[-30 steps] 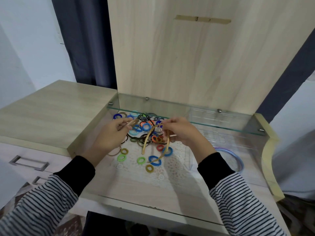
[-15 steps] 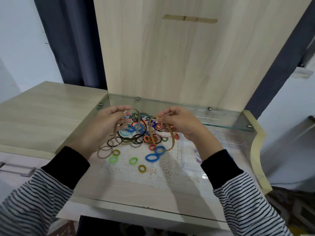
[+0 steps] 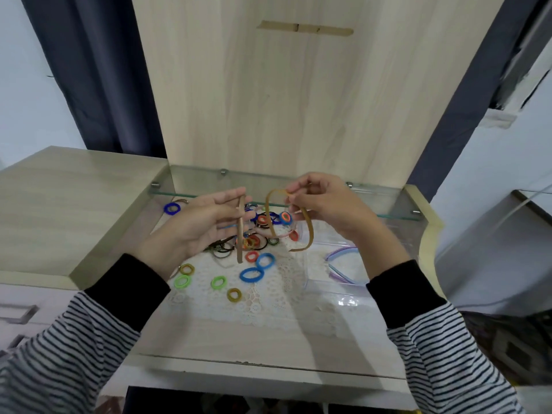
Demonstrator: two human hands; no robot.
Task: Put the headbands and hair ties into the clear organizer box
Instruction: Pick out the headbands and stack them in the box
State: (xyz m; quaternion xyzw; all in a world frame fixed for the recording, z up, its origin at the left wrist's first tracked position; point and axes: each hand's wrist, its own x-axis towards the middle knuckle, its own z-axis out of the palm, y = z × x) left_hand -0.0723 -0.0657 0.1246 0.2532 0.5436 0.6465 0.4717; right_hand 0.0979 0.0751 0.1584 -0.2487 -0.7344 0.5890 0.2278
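Observation:
My left hand [image 3: 197, 228] pinches a beige headband [image 3: 240, 234] that hangs edge-on above the pile. My right hand [image 3: 325, 210] grips a mustard headband [image 3: 307, 231] by its top, held up over the table. Below them lies a pile of coloured hair ties [image 3: 254, 237] on a white lace mat [image 3: 268, 294]; blue ties [image 3: 252, 274], green ties [image 3: 182, 281] and a yellow tie [image 3: 234, 294] lie loose in front. The clear organizer box [image 3: 334, 289] sits at the right under my right forearm, with a thin headband [image 3: 340, 253] inside it.
A glass shelf [image 3: 394, 201] runs along the back above the recessed tabletop, under a tall wooden panel [image 3: 298, 100]. A raised wooden counter [image 3: 59, 198] flanks the left, with drawers [image 3: 18, 312] below it. A lone blue tie [image 3: 172, 208] lies at the back left.
Both hands have lifted away from the pile, each carrying a headband upward. The two headbands have come apart, the left hand's fingers now spread flatter.

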